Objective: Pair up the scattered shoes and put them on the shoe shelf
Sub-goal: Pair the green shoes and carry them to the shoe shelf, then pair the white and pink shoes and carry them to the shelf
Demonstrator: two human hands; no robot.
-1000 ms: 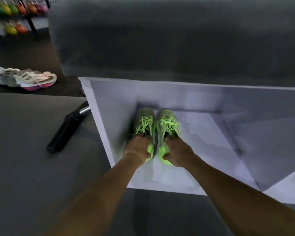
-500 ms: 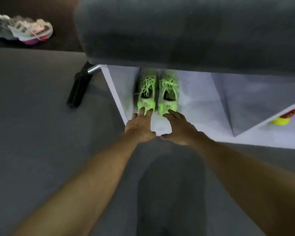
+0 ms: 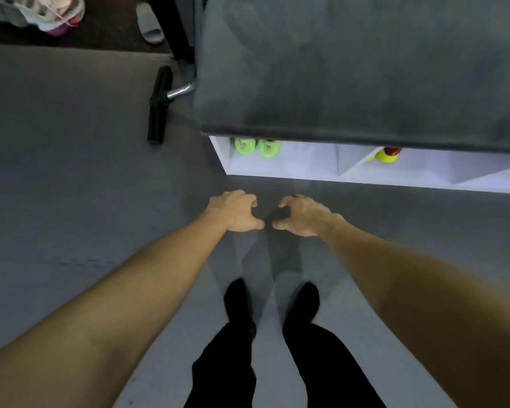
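Observation:
Two neon green shoes [image 3: 257, 146] stand side by side in the leftmost compartment of the white shoe shelf [image 3: 292, 167]; only their heels show under the grey padded top [image 3: 351, 69]. My left hand [image 3: 236, 211] and my right hand [image 3: 302, 214] hover over the grey floor in front of the shelf, both empty with fingers loosely curled and apart. A yellow and red shoe [image 3: 387, 154] sits in the neighbouring compartment. White and pink sneakers [image 3: 44, 13] lie on the dark floor at the top left.
A black handle with a metal rod [image 3: 159, 104] lies on the floor left of the shelf. A grey slipper [image 3: 149, 23] lies beside a black post at the top. My two feet in black [image 3: 271, 304] stand below my hands.
Both hands let go of the green shoes and drew back out of the shelf. My view rose, so the padded top now hides most of the shelf.

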